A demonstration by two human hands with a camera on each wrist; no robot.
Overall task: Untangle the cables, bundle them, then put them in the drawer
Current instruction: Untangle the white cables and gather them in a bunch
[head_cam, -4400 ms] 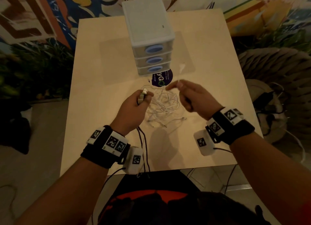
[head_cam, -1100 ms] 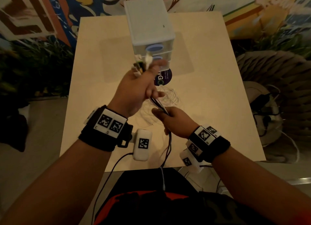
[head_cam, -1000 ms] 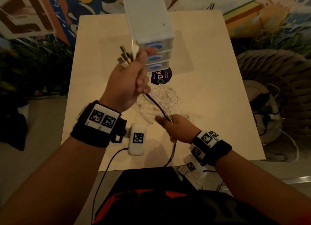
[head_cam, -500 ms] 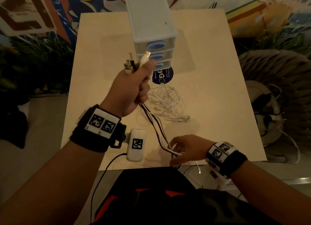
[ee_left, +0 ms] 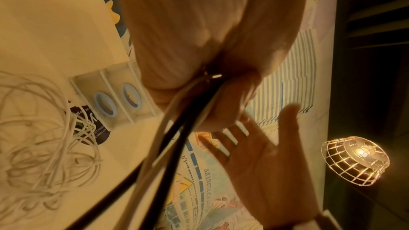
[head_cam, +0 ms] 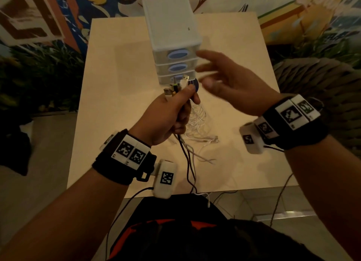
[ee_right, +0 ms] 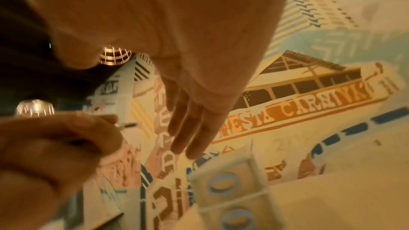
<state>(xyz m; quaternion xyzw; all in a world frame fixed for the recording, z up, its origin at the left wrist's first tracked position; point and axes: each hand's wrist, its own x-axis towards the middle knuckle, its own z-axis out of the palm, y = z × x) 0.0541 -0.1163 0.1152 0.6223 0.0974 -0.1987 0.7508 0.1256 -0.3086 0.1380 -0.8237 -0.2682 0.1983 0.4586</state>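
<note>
My left hand (head_cam: 180, 102) grips a bunch of black and white cables (head_cam: 188, 159) near their plug ends (head_cam: 176, 85), which stick up above the fist. The held strands hang down past the table's front edge. In the left wrist view the cables (ee_left: 177, 128) run out from under the curled fingers. My right hand (head_cam: 216, 75) is raised beside the left, blurred, with its fingers spread and nothing in it; its fingers (ee_right: 190, 128) are straight. A loose tangle of white cable (head_cam: 197, 120) lies on the table. The white drawer unit (head_cam: 172, 26) stands behind, all three drawers closed.
The pale table (head_cam: 121, 85) ends close to my body. A dark round sticker (head_cam: 196, 84) lies in front of the drawer unit. A wicker seat (head_cam: 312, 81) with dark cables stands to the right, plants to the left. A caged lamp (ee_left: 354, 160) glows nearby.
My right hand has let go of the hanging cables near the table's front edge and risen to the right of the left hand, open. The left hand keeps its grip, slightly lower.
</note>
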